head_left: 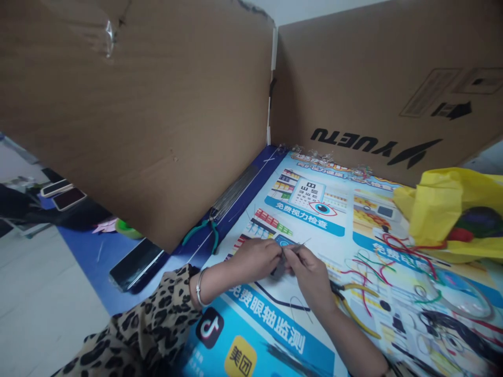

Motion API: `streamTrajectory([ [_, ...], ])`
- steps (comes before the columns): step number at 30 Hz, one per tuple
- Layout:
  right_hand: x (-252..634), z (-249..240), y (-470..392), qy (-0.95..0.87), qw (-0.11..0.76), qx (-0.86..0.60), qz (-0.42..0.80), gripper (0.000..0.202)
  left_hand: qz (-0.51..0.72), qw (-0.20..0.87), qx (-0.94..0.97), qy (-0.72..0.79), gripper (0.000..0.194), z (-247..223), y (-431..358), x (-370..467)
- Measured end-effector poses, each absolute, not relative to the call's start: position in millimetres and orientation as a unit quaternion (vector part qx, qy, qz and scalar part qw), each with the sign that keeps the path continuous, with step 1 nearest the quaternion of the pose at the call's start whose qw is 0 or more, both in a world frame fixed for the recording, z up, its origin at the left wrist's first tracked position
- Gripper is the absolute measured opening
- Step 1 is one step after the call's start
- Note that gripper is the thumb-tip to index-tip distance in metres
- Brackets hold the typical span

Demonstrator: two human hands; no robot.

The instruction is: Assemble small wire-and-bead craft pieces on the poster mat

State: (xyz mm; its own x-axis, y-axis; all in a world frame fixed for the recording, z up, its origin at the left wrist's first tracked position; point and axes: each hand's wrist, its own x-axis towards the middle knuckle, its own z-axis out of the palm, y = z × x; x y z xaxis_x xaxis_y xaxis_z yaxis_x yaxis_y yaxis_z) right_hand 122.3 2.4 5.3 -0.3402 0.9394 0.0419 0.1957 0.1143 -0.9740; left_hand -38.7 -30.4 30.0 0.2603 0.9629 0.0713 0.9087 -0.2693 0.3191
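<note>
My left hand (257,257) and my right hand (310,275) meet fingertip to fingertip above a printed poster (326,246). Both are closed in a pinch on thin wire (302,244), whose fine ends stick out above the right fingers. The exact shape of the piece is mostly hidden by the fingers. Beside my right wrist lie yellow-handled pliers (359,289), their jaws partly behind the forearm. Teal-handled pliers (214,235) rest beyond my left hand, at the near end of a bundle of straight grey wires (238,191).
Cardboard panels (168,104) wall the back and left. On the right are a yellow bag (440,209), red and green cords (393,259) and a black-handled tool (451,324). A dark phone (135,264) lies left of the panel. Small wire pieces (318,154) line the back.
</note>
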Motion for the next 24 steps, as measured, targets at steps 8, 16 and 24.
streamTrajectory([
  [8,121,4,5,-0.628,0.345,-0.450,0.532,0.032,0.011,0.010,0.644,0.765,0.042,32,13,-81],
  [16,121,1,5,-0.617,0.344,-0.452,0.544,0.033,-0.062,0.045,0.652,0.754,0.025,39,43,-88],
  [24,122,-4,7,-0.613,0.339,-0.442,0.560,0.031,-0.027,0.078,0.655,0.751,0.022,36,44,-98],
])
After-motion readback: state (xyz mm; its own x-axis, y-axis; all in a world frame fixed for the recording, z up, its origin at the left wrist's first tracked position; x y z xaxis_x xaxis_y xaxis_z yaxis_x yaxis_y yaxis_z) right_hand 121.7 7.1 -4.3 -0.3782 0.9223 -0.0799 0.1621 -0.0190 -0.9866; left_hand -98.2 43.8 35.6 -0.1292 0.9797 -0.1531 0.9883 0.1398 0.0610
